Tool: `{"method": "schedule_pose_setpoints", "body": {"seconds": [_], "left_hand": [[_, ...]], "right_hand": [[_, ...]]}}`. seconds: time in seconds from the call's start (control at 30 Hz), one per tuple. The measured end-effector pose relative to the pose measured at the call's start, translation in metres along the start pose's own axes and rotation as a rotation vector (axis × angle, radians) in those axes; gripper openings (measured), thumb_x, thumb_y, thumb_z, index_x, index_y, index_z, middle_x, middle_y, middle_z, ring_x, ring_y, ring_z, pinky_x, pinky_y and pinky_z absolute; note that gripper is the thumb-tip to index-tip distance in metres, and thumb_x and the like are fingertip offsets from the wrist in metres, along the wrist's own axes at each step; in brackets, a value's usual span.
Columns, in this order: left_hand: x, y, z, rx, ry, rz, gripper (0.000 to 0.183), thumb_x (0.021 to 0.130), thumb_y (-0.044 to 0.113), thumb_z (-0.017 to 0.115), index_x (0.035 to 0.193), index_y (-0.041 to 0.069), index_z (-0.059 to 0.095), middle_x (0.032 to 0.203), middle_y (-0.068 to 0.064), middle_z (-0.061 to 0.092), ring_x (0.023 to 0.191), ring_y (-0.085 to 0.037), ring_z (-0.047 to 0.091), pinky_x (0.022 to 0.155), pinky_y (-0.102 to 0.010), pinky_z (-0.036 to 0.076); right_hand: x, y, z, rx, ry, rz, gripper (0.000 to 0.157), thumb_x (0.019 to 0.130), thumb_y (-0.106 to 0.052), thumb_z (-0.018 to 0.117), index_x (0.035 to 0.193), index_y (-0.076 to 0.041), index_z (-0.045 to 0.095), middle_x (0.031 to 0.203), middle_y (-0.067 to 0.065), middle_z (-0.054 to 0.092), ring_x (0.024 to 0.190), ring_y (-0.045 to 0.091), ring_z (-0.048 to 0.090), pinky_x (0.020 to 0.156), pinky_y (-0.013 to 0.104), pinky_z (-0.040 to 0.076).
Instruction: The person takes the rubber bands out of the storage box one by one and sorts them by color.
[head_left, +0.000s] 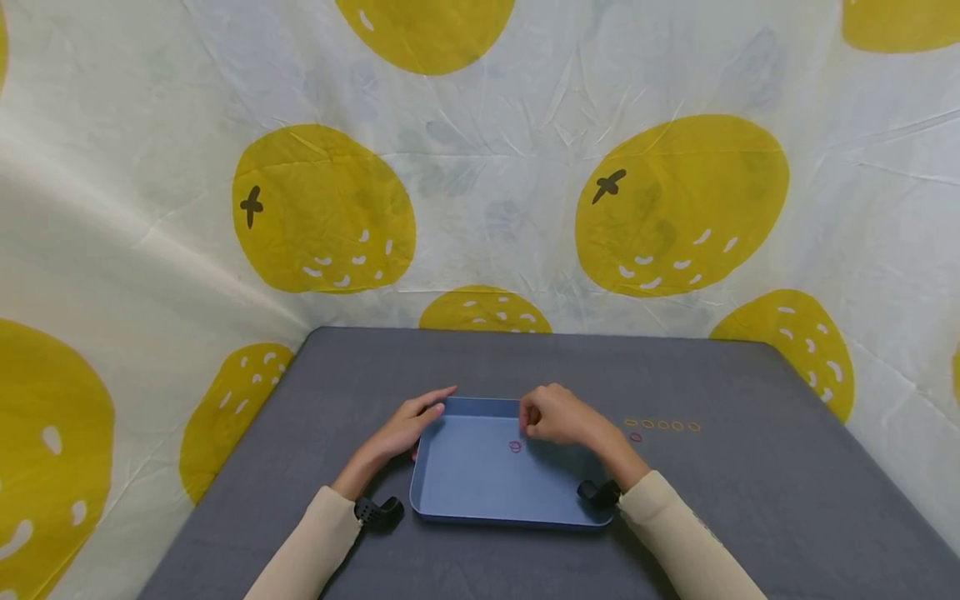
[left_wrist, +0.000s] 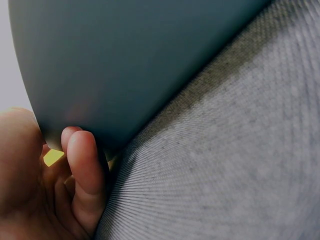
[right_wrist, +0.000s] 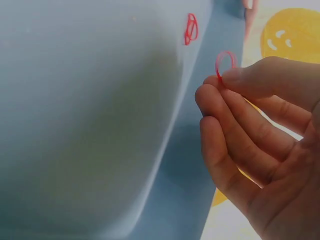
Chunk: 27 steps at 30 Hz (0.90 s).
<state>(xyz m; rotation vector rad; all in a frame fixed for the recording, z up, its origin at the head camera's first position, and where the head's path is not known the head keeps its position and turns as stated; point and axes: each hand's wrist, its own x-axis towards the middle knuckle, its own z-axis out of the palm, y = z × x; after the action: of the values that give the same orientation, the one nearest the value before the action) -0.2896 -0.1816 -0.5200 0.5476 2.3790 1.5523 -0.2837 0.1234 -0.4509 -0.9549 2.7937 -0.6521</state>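
A shallow blue tray (head_left: 480, 492) lies on the grey-covered table. My left hand (head_left: 401, 429) grips its left side, thumb on the rim and curled fingertips (left_wrist: 83, 160) against the outer wall. Over the tray's far right part, my right hand (head_left: 558, 414) pinches a small red rubber band (right_wrist: 217, 66) between thumb and forefinger. Its loop stands up from the fingertips in the right wrist view; the head view hides it behind the hand. More red rubber bands (head_left: 515, 447) lie overlapping on the tray floor, just left of the right hand.
Right of the tray, several orange rubber bands (head_left: 663, 425) form a row on the grey table (head_left: 750, 500), with a single red band (head_left: 636, 437) in front of the row's left end. A white curtain (head_left: 495, 208) with yellow fruit prints hangs behind the table.
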Motion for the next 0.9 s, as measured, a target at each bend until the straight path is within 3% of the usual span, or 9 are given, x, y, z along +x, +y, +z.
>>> {"method": "schedule_pose_setpoints", "body": {"seconds": [0.9], "left_hand": [[0.0, -0.001, 0.001, -0.013, 0.009, -0.002, 0.043, 0.102, 0.039, 0.044, 0.145, 0.033, 0.043, 0.138, -0.007, 0.052, 0.034, -0.02, 0.045, 0.036, -0.039, 0.046]], "right_hand": [[-0.02, 0.002, -0.032, 0.045, 0.074, -0.03, 0.008, 0.083, -0.006, 0.069, 0.081, -0.013, 0.072, 0.073, -0.01, 0.066, 0.066, 0.003, 0.058, 0.061, 0.023, 0.05]]}}
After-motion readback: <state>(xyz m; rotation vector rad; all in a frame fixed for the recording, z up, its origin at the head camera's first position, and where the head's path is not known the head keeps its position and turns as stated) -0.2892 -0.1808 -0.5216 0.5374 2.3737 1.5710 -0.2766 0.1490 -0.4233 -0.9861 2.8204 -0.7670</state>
